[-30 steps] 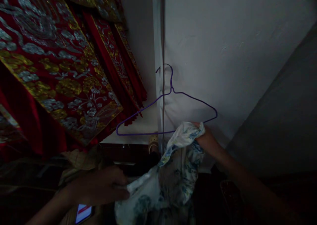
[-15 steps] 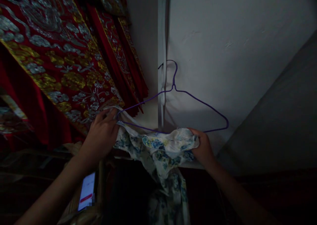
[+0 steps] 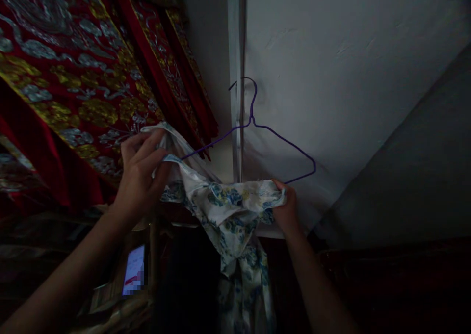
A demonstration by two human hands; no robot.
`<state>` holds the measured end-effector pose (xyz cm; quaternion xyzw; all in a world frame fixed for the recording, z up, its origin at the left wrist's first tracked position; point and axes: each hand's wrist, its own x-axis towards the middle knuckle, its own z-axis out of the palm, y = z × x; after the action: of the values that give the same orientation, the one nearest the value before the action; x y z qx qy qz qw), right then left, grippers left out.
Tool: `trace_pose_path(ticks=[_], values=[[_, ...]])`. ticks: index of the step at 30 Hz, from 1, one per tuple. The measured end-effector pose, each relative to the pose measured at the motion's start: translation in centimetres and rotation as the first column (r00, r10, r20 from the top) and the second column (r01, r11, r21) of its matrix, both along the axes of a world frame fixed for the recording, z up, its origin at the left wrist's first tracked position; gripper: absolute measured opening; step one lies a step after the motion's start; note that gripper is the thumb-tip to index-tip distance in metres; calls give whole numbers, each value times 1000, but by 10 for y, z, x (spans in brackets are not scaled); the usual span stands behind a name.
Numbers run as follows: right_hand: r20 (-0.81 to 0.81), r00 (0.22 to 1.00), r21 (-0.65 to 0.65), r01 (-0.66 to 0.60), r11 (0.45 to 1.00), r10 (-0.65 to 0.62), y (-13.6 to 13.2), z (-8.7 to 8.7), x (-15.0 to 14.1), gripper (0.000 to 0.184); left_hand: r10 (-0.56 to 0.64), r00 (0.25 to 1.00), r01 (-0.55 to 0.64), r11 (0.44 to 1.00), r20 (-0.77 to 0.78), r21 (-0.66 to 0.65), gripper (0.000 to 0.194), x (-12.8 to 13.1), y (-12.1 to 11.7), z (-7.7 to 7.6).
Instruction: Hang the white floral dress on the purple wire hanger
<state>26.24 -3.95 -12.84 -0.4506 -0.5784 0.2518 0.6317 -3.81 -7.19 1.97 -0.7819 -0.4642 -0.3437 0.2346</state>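
Observation:
A purple wire hanger [image 3: 283, 136] hangs by its hook from a pale vertical strip at the wall. Its left end runs inside a white garment [image 3: 235, 228] with blue and yellow flowers, while its right end sticks out bare. My left hand [image 3: 142, 169] is closed on the garment's left edge, fingers inside and thumb outside, around the hanger's left end. The garment's right edge is bunched in my right hand [image 3: 286, 209], below the hanger's lower bar. The rest of the cloth drops down in folds.
Red cloth [image 3: 84, 98] with gold and silver embroidery hangs on the left. A lit phone [image 3: 134, 269] lies at lower left on a wooden surface. Behind the hanger stands a grey-white wall [image 3: 331, 69]. The lower part is very dark.
My left hand has moved up and left, drawing the garment's left edge over the hanger's end. My right hand has shifted slightly left with the cloth. The view has shifted a little.

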Motion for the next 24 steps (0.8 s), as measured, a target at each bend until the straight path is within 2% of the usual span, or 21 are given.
trace_pose_path(ticks=[4,7,10,13,17,21,24], values=[[-44,999,22,-2,1000,3,-9,-12,-49,15,-83,996,83,996,24,-18,24,28,27,18],[-46,999,36,1,999,1,-11,-15,-64,14,-135,980,149,985,149,-90,24,35,54,22],[12,1000,57,4,998,-5,-7,-15,-51,11,-145,946,193,970,290,-147,26,28,73,15],[77,997,60,14,998,-19,-3,-15,-25,10,-132,964,170,972,230,-159,25,22,76,0],[145,989,57,19,998,-27,-6,-14,-4,19,-166,965,192,975,202,-117,30,23,69,-17],[152,987,52,36,998,-44,-15,-7,-5,26,-179,958,210,969,223,-128,31,24,69,-17],[174,984,56,-40,998,30,-23,3,-1,12,-184,955,222,963,233,-149,35,21,72,-11]])
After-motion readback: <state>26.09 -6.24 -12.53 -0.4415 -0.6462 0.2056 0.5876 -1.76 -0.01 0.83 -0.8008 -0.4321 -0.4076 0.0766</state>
